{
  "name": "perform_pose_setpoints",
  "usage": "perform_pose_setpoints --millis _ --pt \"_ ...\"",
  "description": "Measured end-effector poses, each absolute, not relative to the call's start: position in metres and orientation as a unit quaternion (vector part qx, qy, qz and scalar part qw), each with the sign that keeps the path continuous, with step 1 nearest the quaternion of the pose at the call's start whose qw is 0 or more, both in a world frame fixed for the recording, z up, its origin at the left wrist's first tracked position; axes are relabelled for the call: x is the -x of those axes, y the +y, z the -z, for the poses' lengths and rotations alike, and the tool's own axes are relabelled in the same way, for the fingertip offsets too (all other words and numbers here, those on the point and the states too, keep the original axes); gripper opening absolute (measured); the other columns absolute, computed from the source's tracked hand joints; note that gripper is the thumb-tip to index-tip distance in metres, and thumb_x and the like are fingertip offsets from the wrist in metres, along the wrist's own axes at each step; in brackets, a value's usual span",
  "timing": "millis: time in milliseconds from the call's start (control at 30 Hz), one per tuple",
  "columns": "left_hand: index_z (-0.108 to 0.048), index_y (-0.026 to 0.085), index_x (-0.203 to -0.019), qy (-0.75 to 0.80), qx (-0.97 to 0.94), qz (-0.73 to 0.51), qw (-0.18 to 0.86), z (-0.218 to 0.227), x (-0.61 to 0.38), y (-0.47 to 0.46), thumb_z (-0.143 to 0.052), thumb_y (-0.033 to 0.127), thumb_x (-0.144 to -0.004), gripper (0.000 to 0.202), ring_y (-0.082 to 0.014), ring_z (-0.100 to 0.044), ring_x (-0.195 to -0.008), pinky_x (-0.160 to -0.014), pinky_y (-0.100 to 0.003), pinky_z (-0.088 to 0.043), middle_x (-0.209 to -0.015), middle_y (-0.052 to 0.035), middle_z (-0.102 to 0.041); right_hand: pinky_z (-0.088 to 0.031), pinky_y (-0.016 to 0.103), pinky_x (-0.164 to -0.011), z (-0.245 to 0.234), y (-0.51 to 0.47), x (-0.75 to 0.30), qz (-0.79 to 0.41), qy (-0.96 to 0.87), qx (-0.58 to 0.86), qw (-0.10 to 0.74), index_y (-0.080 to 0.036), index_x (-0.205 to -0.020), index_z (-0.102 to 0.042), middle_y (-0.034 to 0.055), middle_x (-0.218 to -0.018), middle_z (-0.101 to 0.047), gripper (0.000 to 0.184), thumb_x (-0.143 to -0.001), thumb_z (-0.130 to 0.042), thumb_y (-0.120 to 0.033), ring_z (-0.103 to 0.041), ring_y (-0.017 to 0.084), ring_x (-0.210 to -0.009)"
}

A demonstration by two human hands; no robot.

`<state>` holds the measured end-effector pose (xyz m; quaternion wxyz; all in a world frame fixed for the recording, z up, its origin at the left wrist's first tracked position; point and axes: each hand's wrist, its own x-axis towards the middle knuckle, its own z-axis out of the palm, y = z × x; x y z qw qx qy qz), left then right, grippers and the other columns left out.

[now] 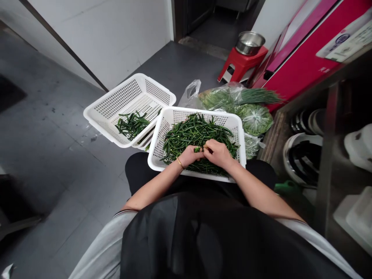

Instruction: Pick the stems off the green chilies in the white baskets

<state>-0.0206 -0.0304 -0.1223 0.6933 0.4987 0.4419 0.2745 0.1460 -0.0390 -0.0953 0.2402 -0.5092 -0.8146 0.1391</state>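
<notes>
A white perforated basket rests across my lap, heaped with long green chili peppers. Over the heap my two hands meet. My left hand, with a gold bracelet at the wrist, is closed on a green chili pepper whose end shows at the fingers. My right hand is pinched against the left fingertips, close to the pepper's end; what its fingers hold, if anything, is hidden. Beside the lap basket, to the left, a second white basket holds a smaller pile of chili peppers.
Bagged leafy greens and a bundle of thin green stalks lie beyond the lap basket. Further back, a metal pot sits on a red stool. A shelf with stacked dishes stands to the right, below a pink-red cabinet.
</notes>
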Motion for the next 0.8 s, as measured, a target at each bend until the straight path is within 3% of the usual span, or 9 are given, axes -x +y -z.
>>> perform_pose_setpoints --millis 100,200,300,433,500,700,800 --pt "-0.057 0.014 -0.053 0.418 -0.380 -0.272 0.779 0.128 0.029 -0.036 -0.064 0.037 -0.065 0.026 -0.0077 -0.034 -0.041 -0.042 -0.024 -0.023 -0.043 0.0026 -0.042 -0.040 0.025 -0.065 0.111 -0.024 -0.146 -0.068 -0.811 0.546 0.200 -0.018 -0.097 -0.066 0.0085 -0.094 -0.062 0.026 -0.092 -0.042 -0.026 -0.057 0.017 -0.079" --pt "-0.050 0.016 -0.047 0.332 -0.290 -0.306 0.844 0.130 0.043 -0.035 -0.059 0.035 -0.064 0.027 -0.0103 -0.038 -0.044 -0.041 -0.023 -0.025 -0.040 0.0013 -0.034 -0.038 0.026 -0.063 0.120 -0.001 -0.143 -0.041 -0.824 0.558 0.088 -0.023 -0.116 -0.062 0.0098 -0.110 -0.058 0.030 -0.095 -0.043 -0.032 -0.057 0.019 -0.087" --pt "-0.052 0.015 -0.050 0.303 -0.231 -0.329 0.864 0.131 0.053 -0.030 -0.058 0.032 -0.063 0.023 -0.0145 -0.049 -0.053 -0.042 -0.022 -0.028 -0.042 -0.0004 -0.034 -0.037 0.026 -0.065 0.119 0.009 -0.141 -0.029 -0.831 0.555 0.039 -0.022 -0.109 -0.064 0.0107 -0.107 -0.058 0.033 -0.097 -0.037 -0.035 -0.056 0.021 -0.091" --pt "-0.061 0.014 -0.070 0.316 -0.189 -0.315 0.875 0.136 0.056 -0.026 -0.060 0.029 -0.060 0.019 -0.0146 -0.054 -0.054 -0.039 -0.020 -0.023 -0.062 -0.0061 -0.059 -0.039 0.026 -0.070 0.106 -0.001 -0.153 -0.058 -0.808 0.575 0.111 -0.019 -0.101 -0.064 0.0086 -0.104 -0.059 0.033 -0.097 -0.036 -0.035 -0.057 0.018 -0.085" --pt "-0.061 0.014 -0.077 0.321 -0.192 -0.321 0.870 0.138 0.056 -0.027 -0.063 0.026 -0.059 0.022 -0.0121 -0.053 -0.051 -0.039 -0.019 -0.023 -0.069 -0.0069 -0.064 -0.041 0.027 -0.072 0.098 -0.007 -0.158 -0.079 -0.798 0.584 0.126 -0.019 -0.097 -0.065 0.0072 -0.100 -0.061 0.031 -0.096 -0.039 -0.037 -0.058 0.017 -0.081" --pt "-0.059 0.015 -0.085 0.333 -0.242 -0.339 0.846 0.134 0.059 -0.031 -0.074 0.022 -0.061 0.029 -0.0119 -0.057 -0.054 -0.048 -0.022 -0.041 -0.067 -0.0027 -0.064 -0.044 0.031 -0.072 0.087 0.013 -0.112 -0.041 -0.788 0.612 0.053 -0.016 -0.113 -0.062 0.0137 -0.111 -0.060 0.047 -0.096 -0.036 -0.051 -0.062 0.023 -0.089" --pt "-0.059 0.015 -0.085 0.349 -0.277 -0.358 0.821 0.128 0.064 -0.034 -0.075 0.025 -0.062 0.030 -0.0085 -0.050 -0.046 -0.046 -0.022 -0.040 -0.061 0.0014 -0.058 -0.045 0.030 -0.072 0.090 0.033 -0.087 -0.044 -0.808 0.587 -0.026 -0.011 -0.110 -0.065 0.0183 -0.113 -0.060 0.041 -0.097 -0.036 -0.038 -0.063 0.025 -0.093"
